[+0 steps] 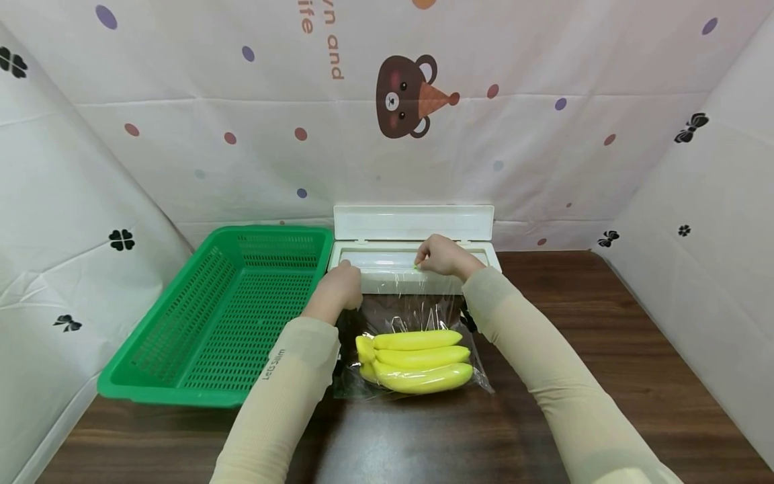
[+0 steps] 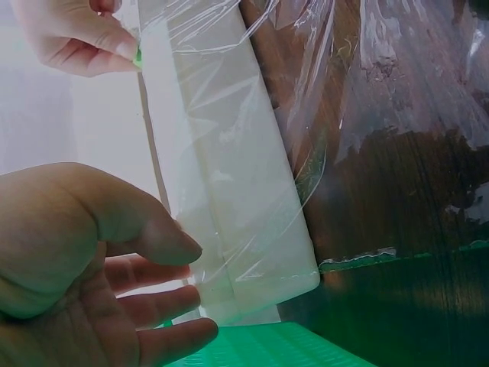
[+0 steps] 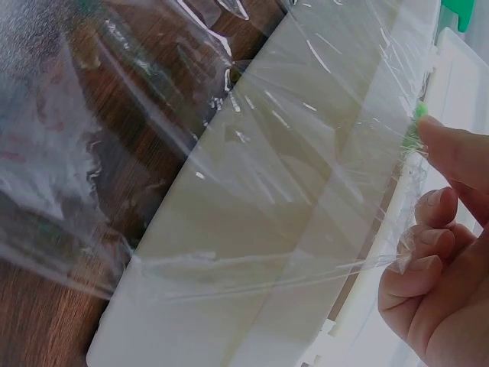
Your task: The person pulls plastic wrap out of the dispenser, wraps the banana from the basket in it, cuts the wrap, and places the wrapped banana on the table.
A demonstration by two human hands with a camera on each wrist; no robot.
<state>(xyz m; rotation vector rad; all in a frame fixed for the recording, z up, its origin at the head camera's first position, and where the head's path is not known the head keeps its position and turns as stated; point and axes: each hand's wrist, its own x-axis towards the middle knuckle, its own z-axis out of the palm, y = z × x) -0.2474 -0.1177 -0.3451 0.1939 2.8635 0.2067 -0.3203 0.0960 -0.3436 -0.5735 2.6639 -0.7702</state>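
Observation:
In the head view my right hand (image 1: 444,257) is over the open white cling film dispenser (image 1: 387,286), pinching its small green slide cutter (image 3: 416,122) at the slot. Clear cling film (image 3: 252,168) stretches from the dispenser's front toward me, its cut edge bunched near my right fingers. My left hand (image 1: 340,286) is at the dispenser's left end; in the left wrist view its thumb and fingers (image 2: 164,306) are loosely bent with tips right at the film's edge. Under the film lies a bunch of yellow bananas (image 1: 423,376) on the table.
A green plastic basket (image 1: 151,393) stands on the left, close against the dispenser. The dispenser's lid (image 1: 414,222) stands raised against the back curtain (image 1: 544,168). Brown wooden table surface (image 1: 574,323) extends to the right, and side curtains bound both edges.

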